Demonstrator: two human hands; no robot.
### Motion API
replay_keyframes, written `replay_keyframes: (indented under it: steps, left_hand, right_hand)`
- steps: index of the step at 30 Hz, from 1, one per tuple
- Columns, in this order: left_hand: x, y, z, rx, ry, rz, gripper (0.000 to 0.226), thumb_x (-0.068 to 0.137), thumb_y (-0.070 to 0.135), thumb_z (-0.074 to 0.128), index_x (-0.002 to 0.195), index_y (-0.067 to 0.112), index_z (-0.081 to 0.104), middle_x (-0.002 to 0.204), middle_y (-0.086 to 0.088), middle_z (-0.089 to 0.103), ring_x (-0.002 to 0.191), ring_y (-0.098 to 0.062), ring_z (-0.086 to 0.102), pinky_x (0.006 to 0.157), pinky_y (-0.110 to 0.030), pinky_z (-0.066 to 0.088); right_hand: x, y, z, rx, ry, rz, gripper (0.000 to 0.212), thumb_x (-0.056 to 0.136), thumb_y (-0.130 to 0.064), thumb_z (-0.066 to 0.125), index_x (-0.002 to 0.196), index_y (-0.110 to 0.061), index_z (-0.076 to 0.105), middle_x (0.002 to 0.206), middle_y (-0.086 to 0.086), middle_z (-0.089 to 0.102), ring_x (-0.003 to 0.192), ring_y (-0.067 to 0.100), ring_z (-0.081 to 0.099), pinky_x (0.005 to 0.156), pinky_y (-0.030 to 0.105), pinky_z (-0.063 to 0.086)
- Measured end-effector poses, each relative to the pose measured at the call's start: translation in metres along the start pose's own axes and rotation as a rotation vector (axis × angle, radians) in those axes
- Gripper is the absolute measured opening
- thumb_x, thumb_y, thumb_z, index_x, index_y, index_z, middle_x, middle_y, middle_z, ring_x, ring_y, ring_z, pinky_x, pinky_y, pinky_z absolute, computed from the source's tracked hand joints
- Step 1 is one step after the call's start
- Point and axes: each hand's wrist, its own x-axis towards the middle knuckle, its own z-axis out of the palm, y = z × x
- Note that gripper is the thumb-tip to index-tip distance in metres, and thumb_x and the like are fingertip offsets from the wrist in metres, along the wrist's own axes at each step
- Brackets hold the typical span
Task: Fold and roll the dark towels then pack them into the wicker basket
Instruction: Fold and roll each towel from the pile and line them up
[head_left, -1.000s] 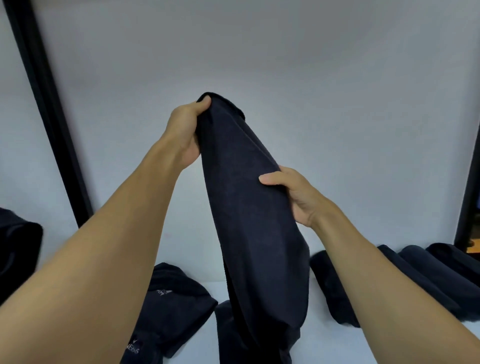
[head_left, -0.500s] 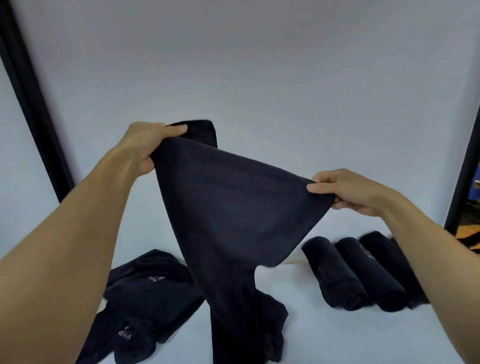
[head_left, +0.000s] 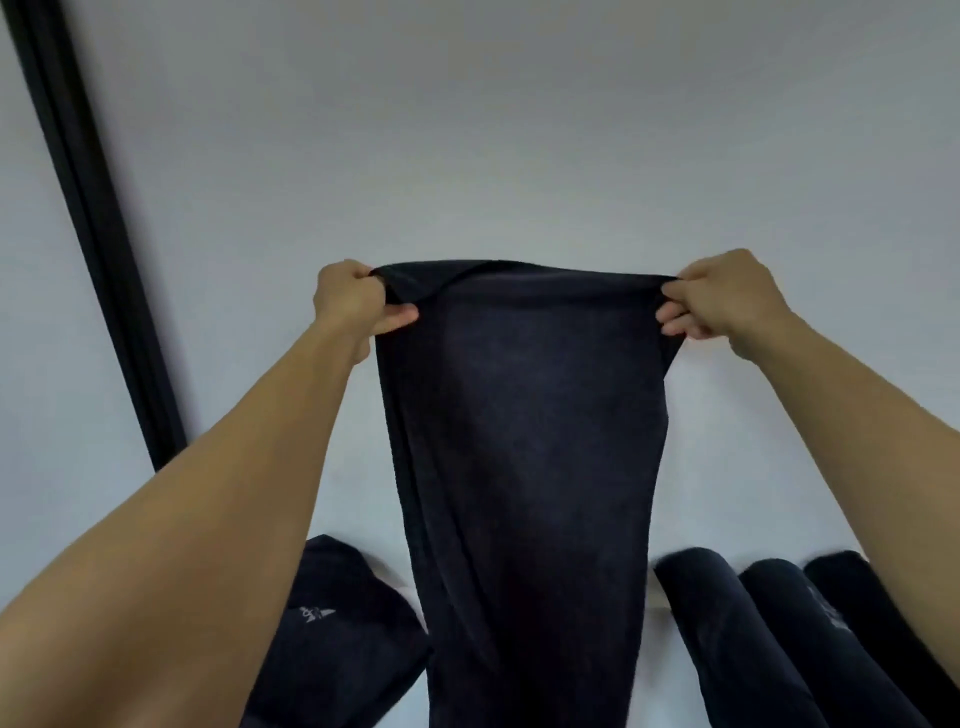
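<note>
the dark navy terry towel (head_left: 524, 441) hangs in the air in front of the pale grey wall (head_left: 519, 130), stretched flat between both hands, with its top edge pulled nearly straight and level. the left hand (head_left: 353, 299) grips the upper left corner, fingers curled closed round the bunched cloth and thumb pressed against its front. the right hand (head_left: 727, 296) pinches the upper right corner between thumb and bent fingers. the towel narrows as it drops, and its lower end runs out of view at the bottom edge. below it lies a white tabletop (head_left: 667, 686). three rolled dark towels (head_left: 779, 649) lie side by side, touching, at the lower right. a loose heap of dark cloth with a small pale logo (head_left: 343, 639) sits at the lower left. a black upright post (head_left: 93, 249) slants along the left.
</note>
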Motion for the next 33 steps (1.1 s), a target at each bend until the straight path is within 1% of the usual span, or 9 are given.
replay_keyframes:
  steps: [5,8,11,14,19,22,27,31,33]
  left_hand:
    - [-0.008,0.071,0.007,-0.342,0.029,0.265,0.016,0.088,-0.009,0.048,0.092,0.004,0.055,0.107,-0.019,0.066,0.084,-0.029,0.073,0.072,-0.035,0.061]
    - [-0.026,0.116,-0.005,-0.305,0.057,0.445,0.039,0.071,-0.018,0.038,0.088,0.01,0.059,0.096,-0.015,0.064,0.078,-0.024,0.068,0.065,-0.028,0.058]
    - [-0.048,0.153,-0.026,-0.245,0.065,0.545,0.045,0.068,-0.018,0.037,0.082,0.015,0.065,0.093,-0.012,0.067,0.08,-0.023,0.07,0.066,-0.028,0.058]
    - [-0.075,0.17,-0.053,-0.219,0.058,0.575,0.035,0.076,-0.01,0.045,0.069,0.018,0.064,0.089,-0.009,0.068,0.085,-0.024,0.071,0.071,-0.031,0.06]
    - [-0.151,0.185,-0.094,-0.313,-0.041,0.594,0.015,0.097,0.024,0.059,0.089,0.016,0.068,0.103,0.0,0.072,0.083,-0.012,0.073,0.078,-0.027,0.059]
    - [-0.2,0.189,-0.12,-0.345,-0.058,0.583,0.025,0.099,0.037,0.053,0.092,0.017,0.067,0.104,0.005,0.071,0.084,-0.014,0.073,0.076,-0.028,0.06]
    - [-0.251,0.167,-0.16,-0.215,-0.068,0.378,0.035,0.096,0.047,0.052,0.11,0.016,0.062,0.103,0.01,0.063,0.09,-0.023,0.071,0.072,-0.032,0.061]
    - [-0.281,0.12,-0.179,-0.121,-0.096,0.171,0.022,0.095,0.042,0.058,0.089,0.021,0.06,0.105,0.002,0.064,0.082,-0.029,0.072,0.064,-0.036,0.062]
    - [-0.286,0.087,-0.185,-0.047,-0.128,0.06,0.019,0.095,0.038,0.06,0.091,0.019,0.061,0.106,-0.002,0.065,0.077,-0.031,0.072,0.06,-0.035,0.061]
  right_hand:
    - [0.0,-0.067,-0.031,0.398,0.194,-0.278,0.017,0.092,-0.013,0.053,0.092,-0.022,0.068,0.089,0.006,0.073,0.078,0.018,0.074,0.065,0.033,0.061]
    - [-0.015,-0.102,-0.06,0.453,0.28,-0.426,0.018,0.089,-0.013,0.053,0.093,-0.021,0.068,0.089,0.003,0.073,0.08,0.013,0.074,0.068,0.03,0.061]
    - [-0.045,-0.133,-0.087,0.464,0.33,-0.544,0.017,0.087,-0.014,0.055,0.091,-0.024,0.068,0.088,-0.001,0.074,0.082,0.012,0.073,0.071,0.029,0.06]
    - [-0.088,-0.15,-0.108,0.445,0.366,-0.625,0.019,0.085,-0.015,0.054,0.089,-0.027,0.068,0.09,0.0,0.074,0.084,0.012,0.073,0.072,0.028,0.06]
    - [-0.174,-0.165,-0.134,0.387,0.446,-0.738,0.017,0.082,-0.022,0.051,0.09,-0.021,0.067,0.09,0.0,0.074,0.083,0.012,0.073,0.069,0.027,0.058]
    - [-0.22,-0.172,-0.147,0.408,0.461,-0.728,0.017,0.083,-0.025,0.052,0.094,-0.015,0.061,0.094,0.002,0.073,0.084,0.014,0.072,0.068,0.026,0.057]
    - [-0.285,-0.164,-0.149,0.273,0.356,-0.574,0.015,0.083,-0.023,0.055,0.086,-0.028,0.068,0.085,-0.002,0.073,0.078,0.014,0.073,0.065,0.028,0.059]
    - [-0.323,-0.124,-0.135,0.171,0.19,-0.341,0.012,0.085,-0.017,0.06,0.084,-0.025,0.068,0.081,0.004,0.072,0.075,0.016,0.073,0.063,0.029,0.058]
    - [-0.334,-0.097,-0.124,0.116,0.095,-0.225,0.012,0.087,-0.013,0.062,0.081,-0.022,0.068,0.081,0.008,0.073,0.072,0.018,0.071,0.063,0.031,0.058]
